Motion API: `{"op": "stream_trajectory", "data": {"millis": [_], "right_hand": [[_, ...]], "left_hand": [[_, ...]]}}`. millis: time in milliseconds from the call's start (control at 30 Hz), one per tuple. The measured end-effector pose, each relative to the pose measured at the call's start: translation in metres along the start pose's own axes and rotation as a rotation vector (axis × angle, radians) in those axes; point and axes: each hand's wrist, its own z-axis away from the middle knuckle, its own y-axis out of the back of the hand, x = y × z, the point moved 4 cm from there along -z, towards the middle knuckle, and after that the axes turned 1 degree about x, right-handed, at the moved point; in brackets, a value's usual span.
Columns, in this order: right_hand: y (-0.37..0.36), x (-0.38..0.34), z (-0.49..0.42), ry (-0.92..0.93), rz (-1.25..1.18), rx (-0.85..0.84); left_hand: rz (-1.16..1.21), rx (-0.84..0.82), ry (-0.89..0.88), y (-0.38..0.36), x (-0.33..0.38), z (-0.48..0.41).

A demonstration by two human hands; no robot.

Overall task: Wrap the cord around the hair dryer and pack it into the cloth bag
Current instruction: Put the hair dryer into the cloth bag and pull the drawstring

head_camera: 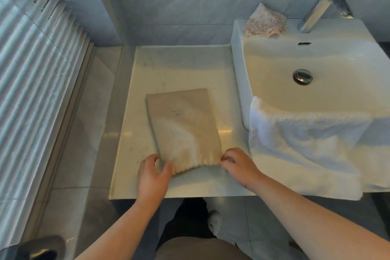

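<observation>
- The cloth bag (183,129) lies flat on the white counter (130,133), to the left of the sink (316,59). Its long axis runs away from the person, leaning slightly to the left at the far end.
- The gathered mouth of the bag is the near end, close to the counter's front edge and right between the two hands.
- The left hand (153,173) sits at the mouth's left corner, thumb lying against the fabric and fingers curled at the bag's side; it seems to pinch the cloth, though the grip itself is partly hidden.
- The right hand (236,162) is at the mouth's right corner, fingers bunched tight on the puckered edge, probably on a drawstring, but no string can be made out.
- The hair dryer and its cord are nowhere in view. The bag bulges a little toward the near end, so the dryer is likely inside already; that is a guess from the shape.
- Judged from this, the packing looks nearly done and the step in hand is closing the mouth.
- Both hands are equally near the opening, one on each side, so a pull outward along the mouth's width, across the bag's long axis, would cinch it.
- A white towel (306,143) hangs over the sink's front edge, well clear of the bag.
</observation>
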Motion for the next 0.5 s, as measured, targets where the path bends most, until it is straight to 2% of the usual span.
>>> {"op": "stream_trajectory", "data": {"millis": [100, 200, 267, 367, 500], "right_hand": [[0.011, 0.005, -0.017, -0.243, -0.264, 0.066], [-0.003, 0.005, -0.030, -0.363, -0.404, -0.129], [-0.011, 0.003, -0.028, -0.368, -0.446, -0.213], [-0.019, 0.004, -0.024, -0.343, -0.489, -0.231], [-0.024, 0.002, -0.015, -0.269, -0.330, -0.215]], "left_hand": [[0.252, -0.129, 0.329, -0.011, -0.005, -0.010], [0.477, -0.238, 0.488, -0.019, -0.003, -0.023], [0.527, -0.262, 0.523, -0.022, -0.001, -0.031], [0.586, -0.288, 0.495, -0.027, 0.005, -0.036], [0.562, -0.318, 0.432, -0.029, -0.003, -0.035]]}}
